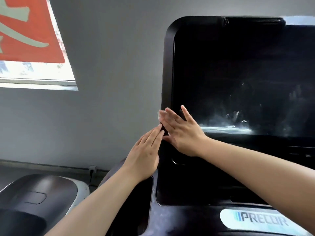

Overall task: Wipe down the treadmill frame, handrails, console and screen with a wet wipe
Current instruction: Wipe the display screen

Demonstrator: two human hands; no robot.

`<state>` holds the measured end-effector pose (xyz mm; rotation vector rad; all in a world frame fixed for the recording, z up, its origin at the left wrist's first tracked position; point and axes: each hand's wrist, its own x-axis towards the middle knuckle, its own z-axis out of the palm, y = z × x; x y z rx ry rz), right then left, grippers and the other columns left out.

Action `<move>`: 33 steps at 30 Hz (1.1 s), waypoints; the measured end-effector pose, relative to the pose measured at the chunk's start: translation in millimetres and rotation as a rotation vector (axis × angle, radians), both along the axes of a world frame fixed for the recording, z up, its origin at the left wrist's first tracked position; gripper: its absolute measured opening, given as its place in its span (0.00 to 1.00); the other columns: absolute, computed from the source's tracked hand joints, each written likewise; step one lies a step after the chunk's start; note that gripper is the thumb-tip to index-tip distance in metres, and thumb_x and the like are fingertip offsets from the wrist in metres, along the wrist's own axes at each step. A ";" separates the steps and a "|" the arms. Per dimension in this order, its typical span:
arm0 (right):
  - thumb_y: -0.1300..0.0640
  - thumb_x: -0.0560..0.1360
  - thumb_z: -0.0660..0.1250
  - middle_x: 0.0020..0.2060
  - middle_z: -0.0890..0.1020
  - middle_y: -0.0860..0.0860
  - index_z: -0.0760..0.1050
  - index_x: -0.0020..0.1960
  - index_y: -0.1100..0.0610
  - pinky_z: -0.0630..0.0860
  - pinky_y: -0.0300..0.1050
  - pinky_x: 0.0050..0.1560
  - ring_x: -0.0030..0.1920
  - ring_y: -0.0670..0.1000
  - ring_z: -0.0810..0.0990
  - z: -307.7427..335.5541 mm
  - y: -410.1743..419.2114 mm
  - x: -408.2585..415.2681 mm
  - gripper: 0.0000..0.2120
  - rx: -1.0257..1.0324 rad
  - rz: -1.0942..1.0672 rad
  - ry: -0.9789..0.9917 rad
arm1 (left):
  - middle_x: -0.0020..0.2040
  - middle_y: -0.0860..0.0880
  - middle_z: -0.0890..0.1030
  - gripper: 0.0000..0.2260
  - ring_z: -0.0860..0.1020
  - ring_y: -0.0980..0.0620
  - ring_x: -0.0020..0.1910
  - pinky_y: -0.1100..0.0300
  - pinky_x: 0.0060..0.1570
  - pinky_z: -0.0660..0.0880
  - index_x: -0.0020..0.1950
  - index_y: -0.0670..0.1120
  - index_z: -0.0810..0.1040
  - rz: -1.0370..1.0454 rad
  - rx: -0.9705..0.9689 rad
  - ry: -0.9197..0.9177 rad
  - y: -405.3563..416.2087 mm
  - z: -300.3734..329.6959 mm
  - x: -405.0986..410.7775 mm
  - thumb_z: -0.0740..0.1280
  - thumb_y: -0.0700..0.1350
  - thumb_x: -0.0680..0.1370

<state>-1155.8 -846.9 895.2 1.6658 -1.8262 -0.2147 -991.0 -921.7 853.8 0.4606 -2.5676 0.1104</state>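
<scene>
At the screen's (238,79) left edge, right hand (180,132) flat, wipe (159,115) under fingertips, left hand (144,155) flat, empty

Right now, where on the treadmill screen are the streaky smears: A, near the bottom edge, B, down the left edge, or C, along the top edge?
A: the whitish streaks run across the lower part of the dark screen, just right of the right hand; the top looks plain dark.
</scene>
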 end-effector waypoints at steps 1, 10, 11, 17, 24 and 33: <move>0.42 0.79 0.40 0.75 0.61 0.54 0.54 0.74 0.59 0.38 0.58 0.73 0.74 0.50 0.47 -4.5 3.4 -5.0 0.30 0.016 0.076 0.039 | 0.69 0.43 0.72 0.31 0.68 0.50 0.67 0.61 0.67 0.57 0.68 0.39 0.70 0.006 0.001 0.011 -2.8 4.4 -2.9 0.63 0.38 0.64; 0.41 0.75 0.27 0.77 0.42 0.48 0.38 0.77 0.52 0.22 0.56 0.66 0.73 0.48 0.32 109.2 -48.8 -48.6 0.33 0.062 -0.124 0.245 | 0.78 0.52 0.49 0.29 0.50 0.55 0.76 0.73 0.63 0.37 0.77 0.48 0.51 -0.044 0.084 0.070 -40.1 63.9 -34.7 0.56 0.37 0.78; 0.41 0.75 0.28 0.77 0.42 0.49 0.38 0.77 0.53 0.22 0.56 0.66 0.73 0.48 0.31 112.7 -51.8 -46.8 0.33 0.075 -0.109 0.223 | 0.78 0.52 0.49 0.29 0.49 0.55 0.76 0.73 0.63 0.37 0.77 0.48 0.50 -0.041 0.086 0.082 -45.2 71.4 -38.9 0.56 0.37 0.78; 0.41 0.73 0.27 0.76 0.56 0.49 0.52 0.77 0.53 0.25 0.56 0.67 0.72 0.49 0.37 136.4 -61.0 -67.4 0.38 0.131 0.068 0.353 | 0.78 0.52 0.51 0.29 0.50 0.56 0.75 0.69 0.68 0.44 0.78 0.46 0.50 -0.072 0.067 0.140 -81.9 129.3 -72.8 0.56 0.38 0.78; 0.44 0.82 0.37 0.77 0.46 0.47 0.41 0.78 0.52 0.30 0.57 0.71 0.76 0.49 0.37 233.6 -103.0 -108.9 0.27 -0.183 -0.304 0.076 | 0.78 0.50 0.54 0.27 0.53 0.53 0.75 0.64 0.71 0.48 0.77 0.46 0.52 -0.087 0.082 0.175 -101.7 180.1 -114.4 0.56 0.39 0.79; 0.45 0.82 0.38 0.77 0.54 0.45 0.48 0.77 0.52 0.31 0.56 0.72 0.76 0.48 0.39 226.8 -86.7 -149.8 0.26 -0.426 -0.357 -0.214 | 0.78 0.51 0.47 0.25 0.47 0.55 0.76 0.63 0.72 0.46 0.78 0.45 0.50 -0.081 0.041 0.307 -94.7 220.6 -171.6 0.54 0.43 0.81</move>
